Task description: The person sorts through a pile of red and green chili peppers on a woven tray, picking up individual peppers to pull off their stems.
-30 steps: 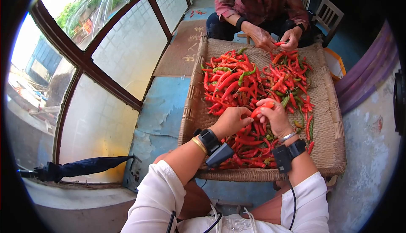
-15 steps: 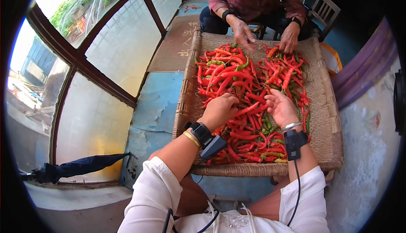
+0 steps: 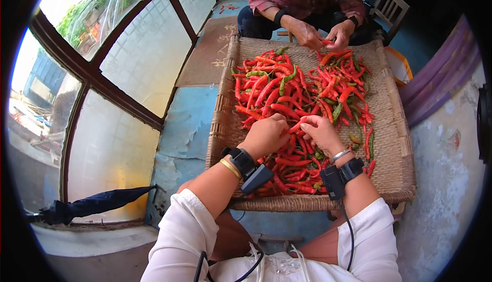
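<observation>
One red chili (image 3: 296, 126) is above the middle of the woven tray (image 3: 392, 146), its long axis slanting between both hands: the right hand (image 3: 321, 135) pinches its tray-right end; the left hand (image 3: 263, 136), fingers bunched, meets the other, grip hidden.

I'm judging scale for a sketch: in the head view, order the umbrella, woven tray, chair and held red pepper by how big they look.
1. Woven tray
2. Umbrella, slim but long
3. Chair, partly hidden
4. Held red pepper, partly covered
</observation>
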Tool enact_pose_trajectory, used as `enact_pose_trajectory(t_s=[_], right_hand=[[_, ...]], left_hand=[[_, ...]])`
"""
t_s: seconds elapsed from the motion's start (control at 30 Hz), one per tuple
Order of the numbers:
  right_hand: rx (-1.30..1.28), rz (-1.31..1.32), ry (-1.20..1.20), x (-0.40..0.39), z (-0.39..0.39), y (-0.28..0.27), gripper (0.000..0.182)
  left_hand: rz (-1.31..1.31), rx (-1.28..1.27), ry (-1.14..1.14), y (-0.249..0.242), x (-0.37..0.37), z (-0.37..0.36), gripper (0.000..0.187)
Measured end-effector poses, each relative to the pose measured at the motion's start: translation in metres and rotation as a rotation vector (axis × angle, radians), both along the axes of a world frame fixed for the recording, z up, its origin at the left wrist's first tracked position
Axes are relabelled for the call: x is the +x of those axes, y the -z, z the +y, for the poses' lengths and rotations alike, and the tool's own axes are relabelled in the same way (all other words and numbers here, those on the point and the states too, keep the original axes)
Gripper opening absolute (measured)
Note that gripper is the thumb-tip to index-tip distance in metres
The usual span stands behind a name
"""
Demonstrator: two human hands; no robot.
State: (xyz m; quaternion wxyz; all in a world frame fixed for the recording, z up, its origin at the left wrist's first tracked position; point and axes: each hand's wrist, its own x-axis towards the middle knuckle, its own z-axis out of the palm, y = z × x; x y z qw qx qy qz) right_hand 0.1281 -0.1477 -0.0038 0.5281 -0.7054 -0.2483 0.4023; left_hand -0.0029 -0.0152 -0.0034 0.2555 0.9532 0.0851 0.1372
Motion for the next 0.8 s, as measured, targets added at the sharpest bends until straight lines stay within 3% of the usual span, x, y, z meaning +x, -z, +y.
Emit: enact_pose_trajectory(t_s=[0.23,0.33,0.4,0.47,0.5,0.57,0.73,0.8], right_hand=[[0.084,0.070,-0.140,0.001,-0.001,-0.004,0.012],[0.138,0.183,0.095,0.017,-0.006,-0.014,0.014],[0.309,0.266,0.277,0.038,-0.012,-0.009,0.017],[0.554,0.483,0.578,0.047,-0.013,-0.004,0.020],[0.518,0.500,0.628,0.049,-0.016,-0.002,0.021],[0.426,0.534,0.555,0.048,-0.015,0.012,0.022],[0.200,0.428,0.091,0.022,-0.006,0.004,0.028],[0.123,0.398,0.054,0.020,-0.005,0.009,0.028]], left_hand=[[0.067,-0.139,0.039,-0.004,0.002,-0.006,0.020],[0.034,-0.200,0.044,-0.006,0.002,-0.004,0.017],[-0.082,-0.016,0.002,-0.001,0.002,0.001,0.016],[-0.069,0.006,0.018,-0.003,0.000,0.004,0.027],[-0.068,0.032,-0.054,-0.008,0.000,0.002,0.034],[0.002,0.055,-0.163,-0.007,0.000,0.003,0.049],[0.093,0.088,-0.172,-0.003,-0.002,0.006,0.045],[0.121,0.102,-0.158,-0.006,-0.002,0.006,0.042]])
